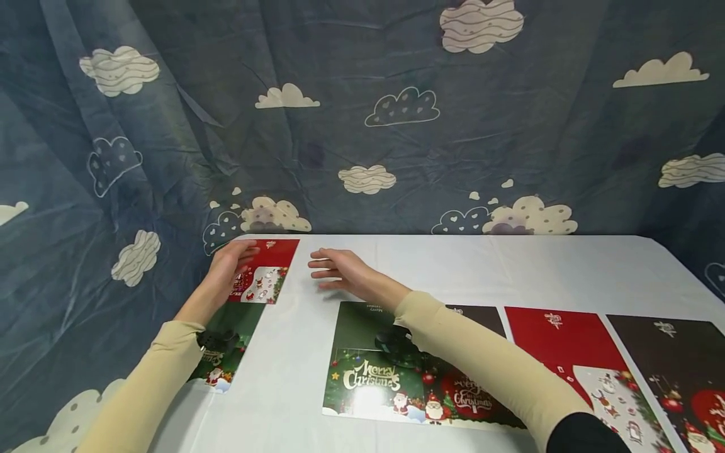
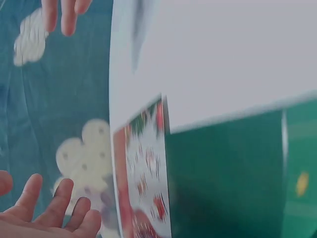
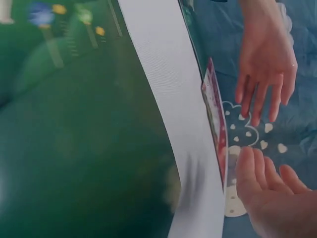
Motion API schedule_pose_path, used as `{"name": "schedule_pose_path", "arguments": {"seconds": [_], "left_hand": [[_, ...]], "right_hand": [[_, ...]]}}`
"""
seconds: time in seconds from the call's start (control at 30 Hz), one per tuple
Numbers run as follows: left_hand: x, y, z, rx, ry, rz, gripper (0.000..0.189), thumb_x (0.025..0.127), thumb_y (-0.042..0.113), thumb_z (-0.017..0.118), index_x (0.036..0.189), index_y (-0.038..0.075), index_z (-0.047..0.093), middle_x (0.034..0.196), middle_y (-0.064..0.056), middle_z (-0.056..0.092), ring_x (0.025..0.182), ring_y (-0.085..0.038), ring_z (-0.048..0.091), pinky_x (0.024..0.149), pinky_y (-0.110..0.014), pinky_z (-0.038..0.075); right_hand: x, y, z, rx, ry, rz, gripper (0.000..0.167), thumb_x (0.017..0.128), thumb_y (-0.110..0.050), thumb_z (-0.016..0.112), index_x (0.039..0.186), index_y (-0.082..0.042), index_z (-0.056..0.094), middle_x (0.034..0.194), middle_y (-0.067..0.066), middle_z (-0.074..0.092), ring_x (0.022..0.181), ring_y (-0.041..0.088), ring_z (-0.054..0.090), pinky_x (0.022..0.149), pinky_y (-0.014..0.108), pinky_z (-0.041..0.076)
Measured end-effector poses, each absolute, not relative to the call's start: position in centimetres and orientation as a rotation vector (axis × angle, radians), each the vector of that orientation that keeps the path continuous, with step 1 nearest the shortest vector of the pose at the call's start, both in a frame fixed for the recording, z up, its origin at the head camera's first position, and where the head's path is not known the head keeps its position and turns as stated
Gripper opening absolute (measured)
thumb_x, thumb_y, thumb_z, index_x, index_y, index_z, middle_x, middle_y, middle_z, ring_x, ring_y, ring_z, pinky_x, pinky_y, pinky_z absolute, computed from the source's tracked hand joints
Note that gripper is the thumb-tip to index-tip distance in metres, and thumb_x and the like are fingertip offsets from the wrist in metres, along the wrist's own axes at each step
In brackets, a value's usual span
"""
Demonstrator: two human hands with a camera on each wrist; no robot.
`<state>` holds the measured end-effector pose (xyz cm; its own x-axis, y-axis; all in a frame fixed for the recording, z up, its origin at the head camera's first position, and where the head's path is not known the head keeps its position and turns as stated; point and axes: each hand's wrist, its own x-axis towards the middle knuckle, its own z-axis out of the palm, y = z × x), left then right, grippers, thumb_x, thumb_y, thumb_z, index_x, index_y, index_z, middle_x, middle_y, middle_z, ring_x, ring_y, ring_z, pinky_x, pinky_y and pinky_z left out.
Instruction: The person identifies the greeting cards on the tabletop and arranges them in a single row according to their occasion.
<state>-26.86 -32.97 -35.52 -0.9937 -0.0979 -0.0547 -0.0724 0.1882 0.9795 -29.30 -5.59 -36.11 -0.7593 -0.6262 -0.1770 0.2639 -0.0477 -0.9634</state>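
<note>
Head view: left red card (image 1: pixel 266 272) points lengthwise toward curtain (image 1: pixel 345 56).

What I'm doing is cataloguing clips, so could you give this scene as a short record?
Left hand: empty, near left red card
Right hand: empty, above white table
Left pair: left red card beyond left green card
Right row: right green card, first dark card, right red card, last dark card
Backdrop: blue, clouds
</note>
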Motion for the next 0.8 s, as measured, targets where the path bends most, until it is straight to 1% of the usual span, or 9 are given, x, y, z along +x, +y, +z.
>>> {"name": "schedule_pose_path", "arguments": {"seconds": [0.07,0.1,0.2,0.27,0.33,0.53,0.6,0.73,0.8], "left_hand": [[-26.7,-32.1,-35.5,0.137,-2.415,-1.997,0.044,0.107,0.035,0.037,0.137,0.005,0.048,0.115,0.007,0.058,0.125,-0.026,0.045,0.110,-0.045,0.029],[-26.6,-31.6,-35.5,0.109,-2.422,-2.003,0.044,0.107,0.035,0.037,0.137,0.005,0.048,0.116,0.005,0.059,0.122,-0.023,0.047,0.110,-0.046,0.029],[-26.2,-30.2,-35.5,0.033,-2.439,-2.026,0.044,0.108,0.032,0.038,0.138,0.002,0.047,0.126,-0.005,0.057,0.117,-0.017,0.050,0.110,-0.045,0.031],[-25.9,-29.2,-35.5,-0.018,-2.455,-2.043,0.045,0.108,0.030,0.038,0.140,-0.001,0.045,0.132,-0.014,0.054,0.116,-0.018,0.051,0.109,-0.045,0.033],[-25.5,-28.3,-35.5,-0.042,-2.468,-2.065,0.045,0.108,0.028,0.039,0.140,-0.002,0.043,0.135,-0.018,0.051,0.116,-0.020,0.053,0.108,-0.044,0.036],[-24.3,-26.0,-35.1,-0.057,-2.506,-2.128,0.042,0.106,0.024,0.040,0.139,-0.002,0.041,0.136,-0.018,0.051,0.119,-0.030,0.052,0.108,-0.044,0.038],[-24.0,-25.4,-34.9,-0.071,-2.511,-2.155,0.041,0.106,0.023,0.040,0.140,-0.001,0.041,0.137,-0.019,0.051,0.120,-0.029,0.054,0.108,-0.043,0.039],[-23.6,-24.4,-34.7,-0.104,-2.493,-2.240,0.041,0.106,0.020,0.041,0.140,-0.002,0.041,0.136,-0.019,0.053,0.112,-0.021,0.060,0.103,-0.038,0.044],[-23.4,-23.9,-34.6,-0.114,-2.480,-2.290,0.040,0.106,0.019,0.041,0.140,-0.001,0.041,0.135,-0.018,0.053,0.110,-0.020,0.061,0.102,-0.037,0.045]], "right_hand": [[-28.9,-4.5,-35.9,-0.391,1.647,-1.866,0.047,0.107,-0.028,0.039,0.145,-0.002,0.044,0.145,0.019,0.048,0.130,0.036,0.048,0.103,0.045,0.045],[-28.7,-4.0,-35.8,-0.396,1.660,-1.867,0.046,0.107,-0.028,0.040,0.145,-0.002,0.044,0.145,0.019,0.048,0.130,0.035,0.049,0.102,0.044,0.045],[-28.1,-2.4,-35.7,-0.411,1.677,-1.869,0.046,0.107,-0.028,0.039,0.145,-0.002,0.044,0.144,0.019,0.049,0.130,0.036,0.048,0.101,0.043,0.047],[-27.7,-1.4,-35.6,-0.418,1.685,-1.880,0.046,0.107,-0.027,0.039,0.145,-0.002,0.044,0.144,0.019,0.049,0.131,0.037,0.047,0.100,0.043,0.047],[-27.3,-0.4,-35.5,-0.427,1.688,-1.891,0.045,0.107,-0.027,0.038,0.144,-0.002,0.044,0.144,0.019,0.048,0.132,0.037,0.046,0.101,0.043,0.047],[-26.3,2.1,-34.7,-0.474,1.692,-1.927,0.046,0.108,-0.027,0.037,0.144,-0.001,0.044,0.145,0.018,0.048,0.133,0.037,0.045,0.102,0.042,0.046],[-26.1,3.0,-34.3,-0.485,1.700,-1.939,0.045,0.108,-0.027,0.037,0.144,-0.001,0.044,0.144,0.016,0.049,0.132,0.035,0.046,0.102,0.042,0.046],[-25.6,5.0,-33.2,-0.501,1.719,-1.950,0.044,0.108,-0.028,0.037,0.143,-0.002,0.045,0.144,0.013,0.049,0.130,0.031,0.049,0.102,0.042,0.046],[-25.4,5.9,-32.8,-0.513,1.725,-1.951,0.045,0.108,-0.028,0.037,0.144,-0.002,0.044,0.145,0.014,0.048,0.130,0.031,0.048,0.103,0.043,0.045]]}}
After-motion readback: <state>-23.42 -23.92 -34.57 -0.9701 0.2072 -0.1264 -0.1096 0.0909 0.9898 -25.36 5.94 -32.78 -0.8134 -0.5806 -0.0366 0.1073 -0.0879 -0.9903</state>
